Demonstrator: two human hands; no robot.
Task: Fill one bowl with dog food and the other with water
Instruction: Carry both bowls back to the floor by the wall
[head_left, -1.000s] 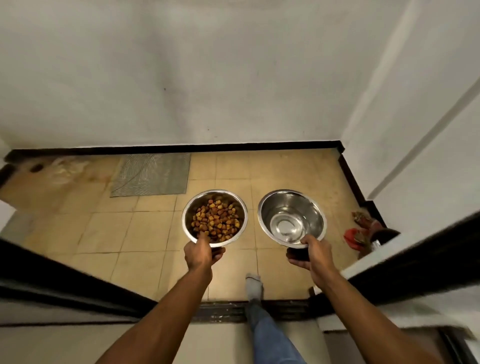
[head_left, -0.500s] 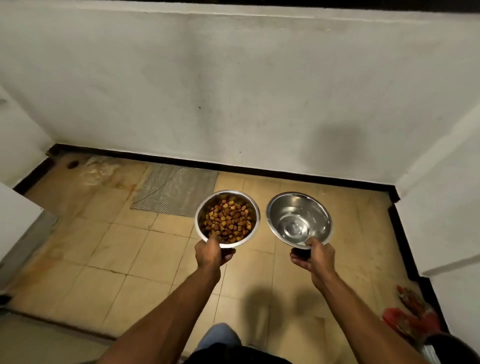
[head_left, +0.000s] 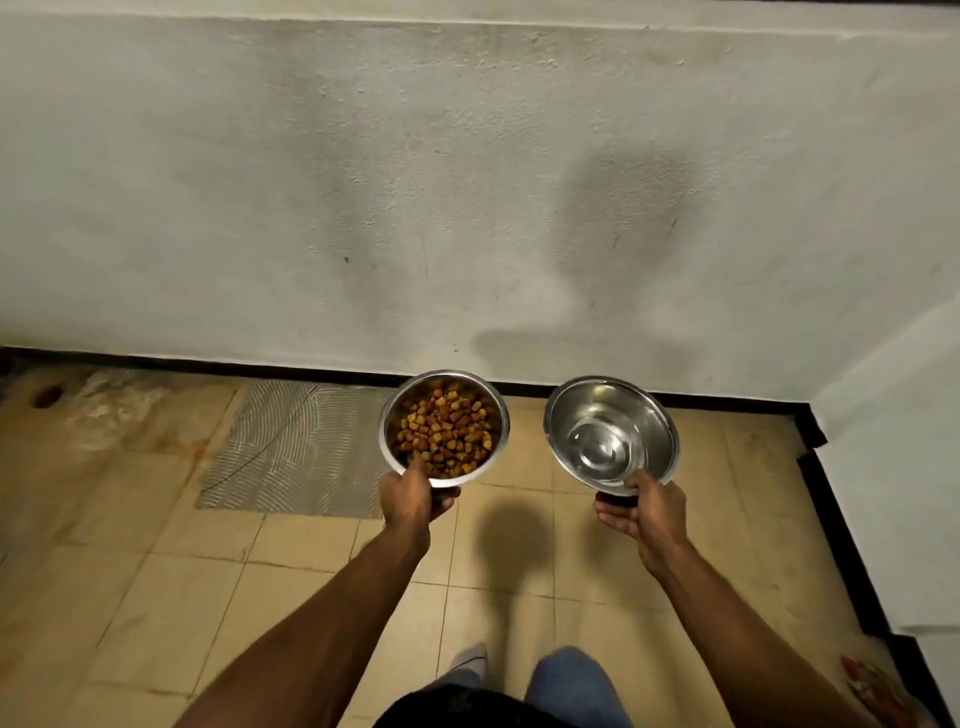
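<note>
My left hand (head_left: 410, 499) grips the near rim of the food bowl (head_left: 444, 426), thumb inside; right hand (head_left: 647, 506) pinches the water bowl (head_left: 611, 434) w/ fingers under. Both held above the floor (head_left: 208, 571) near the wall (head_left: 467, 182): left full of brown kibble (head_left: 447, 434), right w/ clear water.

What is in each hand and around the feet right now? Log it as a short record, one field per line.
left hand: holds the kibble bowl by its near rim
kibble bowl: steel, holds brown and tan dog food, carried level above the floor
right hand: grip on the near rim of the second bowl, fingers underneath
second bowl: steel, looks to hold clear water
floor: tan tiles, a grey ridged patch at left
wall: white, with black skirting
bowls: side by side, apart
</note>
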